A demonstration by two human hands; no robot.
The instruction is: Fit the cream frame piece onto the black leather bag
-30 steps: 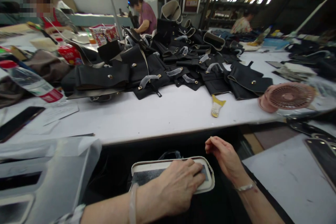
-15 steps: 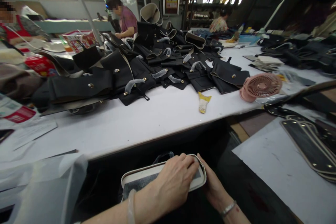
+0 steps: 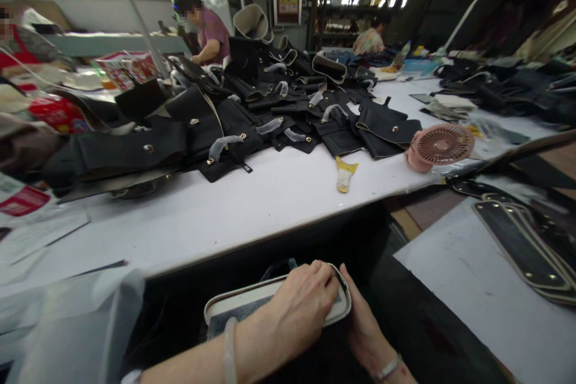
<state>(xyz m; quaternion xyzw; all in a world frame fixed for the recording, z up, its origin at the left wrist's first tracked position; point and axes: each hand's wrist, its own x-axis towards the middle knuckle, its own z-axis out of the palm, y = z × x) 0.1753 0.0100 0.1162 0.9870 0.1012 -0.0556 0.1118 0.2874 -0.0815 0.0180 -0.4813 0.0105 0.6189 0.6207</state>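
Diagonally across the panel (image 3: 247, 306), left hand (image 3: 306, 297)

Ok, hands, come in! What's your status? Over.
Left hand on cream-rimmed bag part. Right hand at its right end. Left hand hides some of it.

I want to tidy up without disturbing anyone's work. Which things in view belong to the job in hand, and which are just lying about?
Job in hand:
pale-rimmed piece, left hand on top, right hand at its end
probably the heaped black pieces too

Seemingly just lying about:
pink fan
red-labelled bottle, partly in view
yellow-and-white item
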